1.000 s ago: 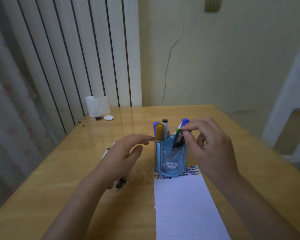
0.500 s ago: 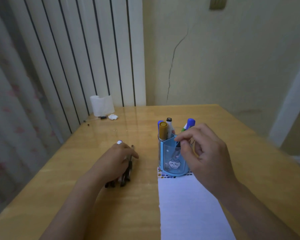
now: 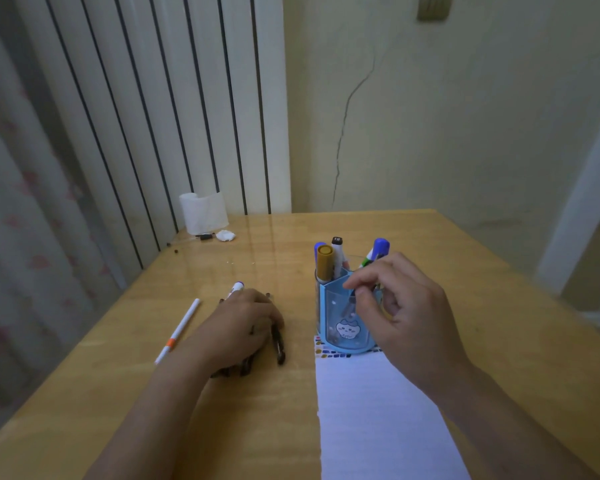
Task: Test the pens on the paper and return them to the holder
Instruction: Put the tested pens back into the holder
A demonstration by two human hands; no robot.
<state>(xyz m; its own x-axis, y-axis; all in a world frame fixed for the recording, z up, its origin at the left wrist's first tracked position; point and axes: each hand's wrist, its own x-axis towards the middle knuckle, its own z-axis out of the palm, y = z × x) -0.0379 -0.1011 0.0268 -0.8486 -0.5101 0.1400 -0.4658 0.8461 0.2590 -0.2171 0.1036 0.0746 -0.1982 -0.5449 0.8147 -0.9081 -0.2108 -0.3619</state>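
Note:
A blue see-through pen holder [image 3: 340,332] with a cat face stands at the top of the white paper [image 3: 378,417], which carries small coloured test marks [image 3: 329,354]. It holds a gold-capped pen [image 3: 324,261], a black-capped white marker [image 3: 336,249] and a blue-capped marker [image 3: 381,247]. My right hand [image 3: 409,317] hovers over its front compartment, thumb and index pinching the top of a dark pen [image 3: 352,293] that stands inside. My left hand [image 3: 243,323] lies curled over several dark pens [image 3: 279,344] on the table. A purple-capped marker [image 3: 237,287] sticks out beyond it.
A white pen with an orange band [image 3: 179,332] lies left of my left hand. A tissue roll [image 3: 205,213], a crumpled white scrap [image 3: 226,235] and a small dark item [image 3: 205,236] sit at the table's far left corner. The wooden table [image 3: 499,341] ends near the wall.
My right hand has lowered the dark pen into the holder. My left hand dropped from beside the holder onto the dark pens on the table and curled over them.

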